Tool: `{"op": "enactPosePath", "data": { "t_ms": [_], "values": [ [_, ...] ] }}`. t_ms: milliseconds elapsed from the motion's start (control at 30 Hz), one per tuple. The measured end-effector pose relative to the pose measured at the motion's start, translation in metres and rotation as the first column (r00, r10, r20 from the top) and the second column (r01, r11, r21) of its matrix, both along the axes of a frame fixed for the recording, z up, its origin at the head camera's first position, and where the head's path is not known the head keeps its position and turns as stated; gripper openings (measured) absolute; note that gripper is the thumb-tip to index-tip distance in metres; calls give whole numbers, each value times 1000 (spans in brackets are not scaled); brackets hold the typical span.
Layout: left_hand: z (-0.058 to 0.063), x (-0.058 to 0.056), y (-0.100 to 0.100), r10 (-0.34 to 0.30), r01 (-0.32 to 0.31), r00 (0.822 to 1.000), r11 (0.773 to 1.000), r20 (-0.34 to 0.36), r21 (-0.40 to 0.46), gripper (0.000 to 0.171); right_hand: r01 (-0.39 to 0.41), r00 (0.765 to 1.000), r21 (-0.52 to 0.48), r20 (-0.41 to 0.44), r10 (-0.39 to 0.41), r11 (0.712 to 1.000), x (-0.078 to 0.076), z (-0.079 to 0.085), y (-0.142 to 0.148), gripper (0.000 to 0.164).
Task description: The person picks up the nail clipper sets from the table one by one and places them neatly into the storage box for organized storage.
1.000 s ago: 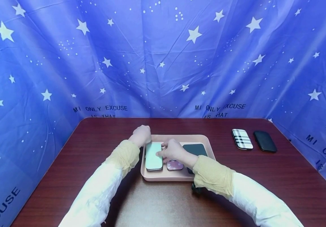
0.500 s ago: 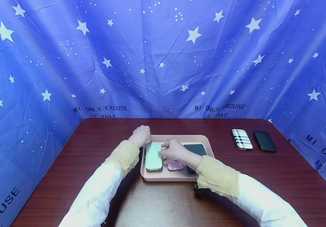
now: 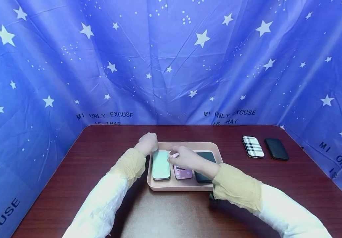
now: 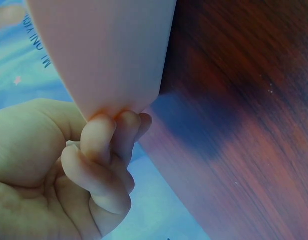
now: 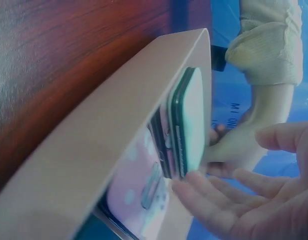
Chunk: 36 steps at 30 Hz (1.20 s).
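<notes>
My left hand [image 3: 148, 142] grips the far left corner of a pale pink tray [image 3: 179, 189]. In the left wrist view its curled fingertips press the tray's outer wall. Inside the tray, a mint-green flat case [image 3: 161, 167] lies at the left, on top of another thin case, as the right wrist view shows. A pink case with pale dots [image 3: 183, 174] is in the middle, and a dark flat case [image 3: 201, 177] at the right. Over the pink case hovers my right hand [image 3: 185, 158], fingers loosely spread, fingertips close to the mint case's right edge, nothing held.
On the dark red wooden table [image 3: 171, 215], a plaid case [image 3: 253, 146] and a black case [image 3: 276, 149] lie side by side at the far right. A blue star-patterned curtain [image 3: 147, 49] hangs round the table's back and sides.
My right hand has drawn slightly to the right and its fingers have spread, showing more of the pink case. The left hand stays at the tray corner.
</notes>
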<state>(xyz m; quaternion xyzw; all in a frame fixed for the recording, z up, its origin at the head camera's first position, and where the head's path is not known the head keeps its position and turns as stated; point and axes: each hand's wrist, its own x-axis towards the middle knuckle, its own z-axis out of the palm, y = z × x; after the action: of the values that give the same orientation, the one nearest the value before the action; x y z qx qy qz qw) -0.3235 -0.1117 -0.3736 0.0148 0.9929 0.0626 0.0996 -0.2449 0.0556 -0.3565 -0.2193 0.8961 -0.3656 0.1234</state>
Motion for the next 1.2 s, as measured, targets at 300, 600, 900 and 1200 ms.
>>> {"op": "enactPosePath", "data": {
  "t_ms": [300, 600, 900, 1200],
  "values": [
    [-1, 1, 0, 0, 0, 1000, 1000, 2, -6, 25, -96, 902, 185, -400, 164, 978, 18, 18, 10, 46],
    [-1, 0, 1, 16, -15, 999, 1000, 29, -16, 28, 16, 754, 302, -630, 187, 953, 21, 28, 24, 54],
    [-1, 0, 2, 14, -13, 1000, 1000, 24, -19, 26, 108, 736, 353, -657, 164, 929, 16, 43, 49, 61],
    [0, -1, 2, 12, -12, 1000, 1000, 26, -19, 27, 185, 709, 348, -695, 120, 919, 0, 43, 76, 67]
  ]
}}
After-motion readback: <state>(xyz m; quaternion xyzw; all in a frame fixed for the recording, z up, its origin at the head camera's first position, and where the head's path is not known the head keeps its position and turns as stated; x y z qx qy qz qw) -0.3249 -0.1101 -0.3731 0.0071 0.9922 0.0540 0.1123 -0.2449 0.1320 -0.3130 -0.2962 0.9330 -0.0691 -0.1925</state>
